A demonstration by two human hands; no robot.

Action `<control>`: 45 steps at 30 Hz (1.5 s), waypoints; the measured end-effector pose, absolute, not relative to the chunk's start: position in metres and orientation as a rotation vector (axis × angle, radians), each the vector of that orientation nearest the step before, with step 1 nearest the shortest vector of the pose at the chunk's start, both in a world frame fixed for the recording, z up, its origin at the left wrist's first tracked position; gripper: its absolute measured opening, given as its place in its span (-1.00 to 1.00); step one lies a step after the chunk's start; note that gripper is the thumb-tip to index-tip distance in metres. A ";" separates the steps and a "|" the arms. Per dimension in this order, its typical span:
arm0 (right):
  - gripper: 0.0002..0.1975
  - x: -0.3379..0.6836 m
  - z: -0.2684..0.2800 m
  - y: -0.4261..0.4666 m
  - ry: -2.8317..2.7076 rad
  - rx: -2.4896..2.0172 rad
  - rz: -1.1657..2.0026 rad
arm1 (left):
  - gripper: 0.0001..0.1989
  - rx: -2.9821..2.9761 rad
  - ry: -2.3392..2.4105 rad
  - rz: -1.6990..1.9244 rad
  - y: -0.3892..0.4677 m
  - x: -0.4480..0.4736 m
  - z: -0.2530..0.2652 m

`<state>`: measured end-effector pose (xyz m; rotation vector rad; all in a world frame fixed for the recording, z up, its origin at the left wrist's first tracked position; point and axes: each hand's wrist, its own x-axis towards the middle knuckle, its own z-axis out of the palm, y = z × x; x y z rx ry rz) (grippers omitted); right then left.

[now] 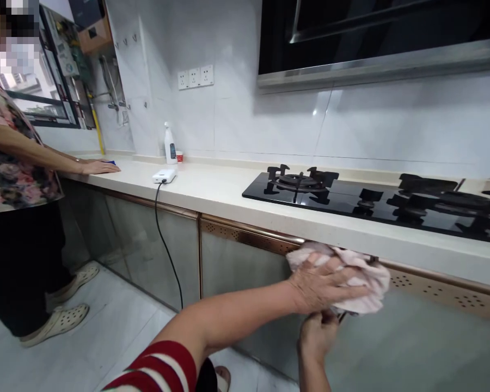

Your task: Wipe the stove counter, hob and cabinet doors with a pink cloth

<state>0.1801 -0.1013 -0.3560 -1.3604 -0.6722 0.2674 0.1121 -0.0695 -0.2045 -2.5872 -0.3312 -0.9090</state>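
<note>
the left hand (322, 283), at lower centre of the frame, lies spread flat over a pale pink cloth (365, 277), its fingers closed down on the folds and pressing the cloth against the top of the cabinet door (245, 272), just under the edge of the white countertop (212, 190). the right hand (316, 332) sits directly below it, curled near the cloth's lower edge; whether it actually grips anything i cannot tell, since its fingers are hidden.

to wipe well here, it seems best to keep the palm flat with even pressure, follow the copper trim strip (249, 237) along its length, and refold the cloth when a face gets dirty.

counted: one cloth, two hands of the wearer, one black gas hob (351, 198) at right of the frame with two burners, one white spray bottle (170, 144) and one small red cup (180, 157) at upper centre-left, one white power block (164, 176) with a black cord, three wall sockets (195, 77), and one other person at left, whose hand (98, 166) rests on the countertop.
</note>
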 end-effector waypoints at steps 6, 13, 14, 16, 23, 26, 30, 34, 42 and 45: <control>-0.58 0.168 -0.351 -0.104 -0.606 -1.479 0.339 | -0.66 -2.612 -0.711 -1.025 -0.037 -0.029 -0.220; -0.57 0.157 -0.336 -0.106 -0.530 -1.441 0.502 | -0.58 -2.058 -1.363 -1.246 -0.024 -0.169 -0.217; -0.58 0.156 -0.335 -0.106 -0.524 -1.431 0.498 | -0.55 -2.019 -1.412 -1.243 -0.024 -0.171 -0.218; -0.59 0.156 -0.334 -0.108 -0.524 -1.421 0.479 | -0.49 -1.934 -1.484 -1.283 -0.024 -0.159 -0.226; -0.63 0.159 -0.340 -0.116 -0.567 -1.358 0.459 | -0.51 -1.987 -1.840 -1.551 -0.040 -0.093 -0.325; -0.65 0.162 -0.342 -0.116 -0.545 -1.357 0.458 | -0.58 -2.070 -2.028 -1.623 -0.060 -0.096 -0.370; -0.66 0.162 -0.340 -0.111 -0.571 -1.362 0.475 | -0.56 -1.879 -2.242 -1.728 -0.076 -0.109 -0.398; -0.68 0.162 -0.336 -0.105 -0.548 -1.362 0.498 | -0.64 -1.550 -2.378 -1.900 -0.073 -0.105 -0.395; -0.66 0.164 -0.337 -0.105 -0.506 -1.323 0.507 | -0.48 -1.520 -1.769 -2.089 -0.037 -0.080 -0.267; -0.65 0.162 -0.336 -0.108 -0.502 -1.308 0.513 | -0.44 -1.712 -1.426 -1.839 -0.031 -0.064 -0.227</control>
